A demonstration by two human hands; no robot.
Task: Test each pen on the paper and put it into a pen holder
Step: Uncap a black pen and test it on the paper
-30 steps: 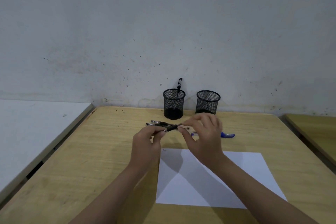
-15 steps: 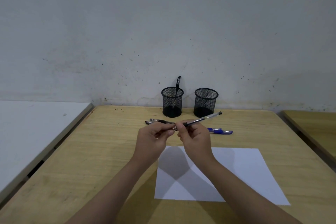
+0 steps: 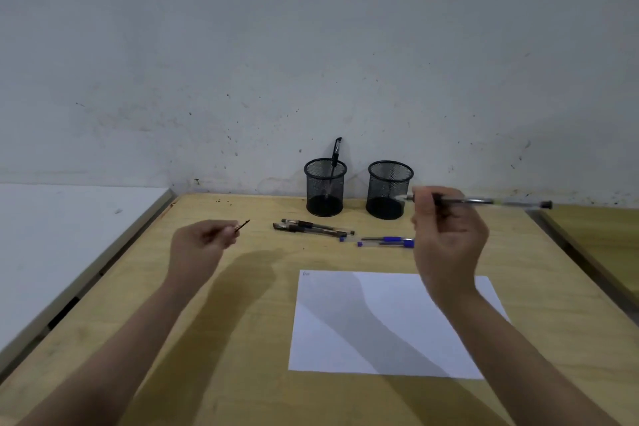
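Wooden table (image 3: pixel 242 339), head view only. Right hand (image 3: pixel 449 235) is raised over the table's right side, fingers closed round an uncapped pen (image 3: pixel 484 201) held roughly level, tip toward the right mesh holder (image 3: pixel 389 188). Left hand (image 3: pixel 198 242) is off to the left, well apart, pinching what looks like the pen's cap (image 3: pixel 243 224); small and dark, hard to be sure.

White paper (image 3: pixel 380 322) lies flat below the right hand, with a tiny scribble at its top-left corner. Two black pens (image 3: pixel 311 227) and two blue pens (image 3: pixel 387 241) lie loose between paper and holders. Left mesh holder (image 3: pixel 325 185) already has one black pen (image 3: pixel 334 156) standing in it; right holder looks empty.

Judgement: next is a test stroke on the paper.

Risks:
- Paper isn't pinned and the left hand is away from it, so the sheet may slide under the stroke.
- Right forearm sweeping down could knock the loose pens.
- Cap may get dropped or forgotten before the pen goes in a holder.
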